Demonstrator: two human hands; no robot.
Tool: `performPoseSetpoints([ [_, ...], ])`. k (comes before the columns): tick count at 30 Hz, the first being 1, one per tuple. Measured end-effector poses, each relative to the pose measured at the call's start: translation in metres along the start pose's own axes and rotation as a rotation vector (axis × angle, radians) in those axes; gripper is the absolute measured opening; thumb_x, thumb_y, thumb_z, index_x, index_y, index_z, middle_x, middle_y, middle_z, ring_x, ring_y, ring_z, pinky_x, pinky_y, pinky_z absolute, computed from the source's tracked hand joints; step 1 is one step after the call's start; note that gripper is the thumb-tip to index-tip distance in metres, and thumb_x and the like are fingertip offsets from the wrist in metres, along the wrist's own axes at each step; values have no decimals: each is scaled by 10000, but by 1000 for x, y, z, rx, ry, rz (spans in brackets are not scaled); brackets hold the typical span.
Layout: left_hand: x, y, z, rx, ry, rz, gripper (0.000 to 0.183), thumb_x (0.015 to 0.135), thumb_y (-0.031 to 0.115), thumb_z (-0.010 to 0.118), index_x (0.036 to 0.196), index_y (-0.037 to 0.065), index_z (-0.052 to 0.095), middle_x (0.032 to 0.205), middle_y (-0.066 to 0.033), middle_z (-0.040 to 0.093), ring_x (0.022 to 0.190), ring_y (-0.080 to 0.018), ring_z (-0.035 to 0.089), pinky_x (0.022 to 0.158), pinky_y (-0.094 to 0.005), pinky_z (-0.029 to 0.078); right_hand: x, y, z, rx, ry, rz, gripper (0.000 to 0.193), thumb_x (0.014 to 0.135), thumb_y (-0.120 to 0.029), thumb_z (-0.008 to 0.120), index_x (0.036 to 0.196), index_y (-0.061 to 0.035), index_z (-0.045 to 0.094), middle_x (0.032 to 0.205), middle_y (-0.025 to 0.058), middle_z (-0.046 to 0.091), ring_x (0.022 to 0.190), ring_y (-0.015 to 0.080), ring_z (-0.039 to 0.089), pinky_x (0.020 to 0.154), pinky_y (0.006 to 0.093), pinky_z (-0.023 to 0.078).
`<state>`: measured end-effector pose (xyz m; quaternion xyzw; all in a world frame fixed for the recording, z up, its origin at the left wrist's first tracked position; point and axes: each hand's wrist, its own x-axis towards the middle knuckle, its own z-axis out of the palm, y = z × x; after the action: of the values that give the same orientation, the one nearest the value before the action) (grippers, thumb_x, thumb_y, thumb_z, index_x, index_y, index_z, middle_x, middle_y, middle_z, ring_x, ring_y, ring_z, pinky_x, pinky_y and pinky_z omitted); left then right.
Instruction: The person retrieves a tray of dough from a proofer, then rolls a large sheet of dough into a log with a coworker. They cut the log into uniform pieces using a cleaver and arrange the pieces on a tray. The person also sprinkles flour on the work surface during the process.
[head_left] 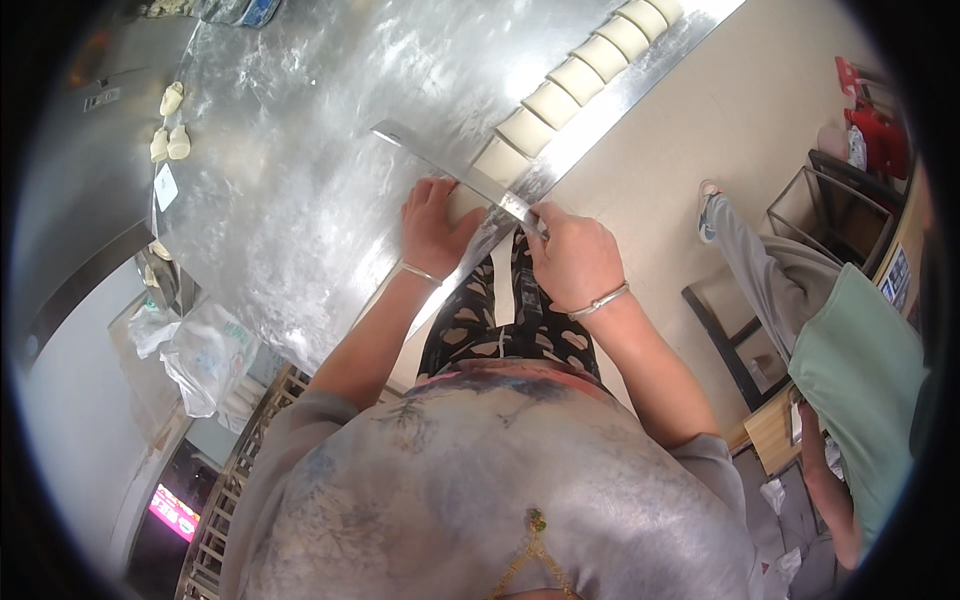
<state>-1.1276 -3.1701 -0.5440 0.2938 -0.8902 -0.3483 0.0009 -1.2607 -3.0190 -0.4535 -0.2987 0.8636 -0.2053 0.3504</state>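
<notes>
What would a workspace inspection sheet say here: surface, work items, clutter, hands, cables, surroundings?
Surface: metal tabletop, smeared with whitish streaks.
Work items: pale dough pieces in a row along the right edge; knife crossing the row's near end. Whether it is cutting: cannot tell.
Clutter: small pale lumps and a white card at left; plastic bag lower left.
Hands: right hand grips the knife handle; left hand is at the dough beside the blade.
Cables: nothing seen.
Surroundings: person in green and dark-framed furniture at right.
</notes>
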Motion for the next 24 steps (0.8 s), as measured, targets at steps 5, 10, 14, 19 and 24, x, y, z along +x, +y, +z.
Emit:
performPoseSetpoints([
  [5, 1, 1, -2, 12, 13, 37, 468, 757, 284, 753, 1141, 67, 597, 1088, -123, 581, 1040, -340, 547, 883, -443, 403, 1, 0, 9, -17, 19, 24, 206, 844, -137, 656, 1014, -22, 655, 724, 202, 663, 703, 396, 646, 651, 469, 515],
  [10, 1, 0, -2, 4, 49, 71, 444, 754, 301, 761, 1089, 63, 591, 1067, -127, 576, 1010, -340, 547, 845, -449, 414, 4, 1, 17, -55, 20, 53, 189, 840, -133, 649, 983, -9, 657, 733, 221, 656, 718, 400, 646, 667, 481, 514],
  [14, 2, -1, 4, -3, 39, 42, 472, 759, 283, 743, 1144, 63, 583, 1118, -150, 568, 1051, -356, 538, 894, -462, 407, 16, -1, 22, -98, -38, 120, 166, 833, -119, 623, 932, 11, 651, 764, 237, 658, 753, 410, 648, 684, 490, 515],
  [19, 8, -4, 6, -135, -44, -49, 528, 757, 235, 713, 1239, 80, 564, 1195, -176, 536, 1118, -375, 503, 956, -484, 384, 45, -4, 36, -150, -155, 150, 168, 794, -139, 645, 863, 13, 655, 808, 221, 682, 823, 380, 676, 743, 445, 551],
  [24, 6, -1, 4, -57, -27, 24, 535, 755, 226, 711, 1248, 84, 559, 1178, -169, 545, 1109, -373, 506, 951, -482, 386, 45, -9, 40, -109, -54, 130, 142, 804, -130, 642, 840, 6, 660, 813, 224, 681, 829, 385, 674, 746, 450, 549],
])
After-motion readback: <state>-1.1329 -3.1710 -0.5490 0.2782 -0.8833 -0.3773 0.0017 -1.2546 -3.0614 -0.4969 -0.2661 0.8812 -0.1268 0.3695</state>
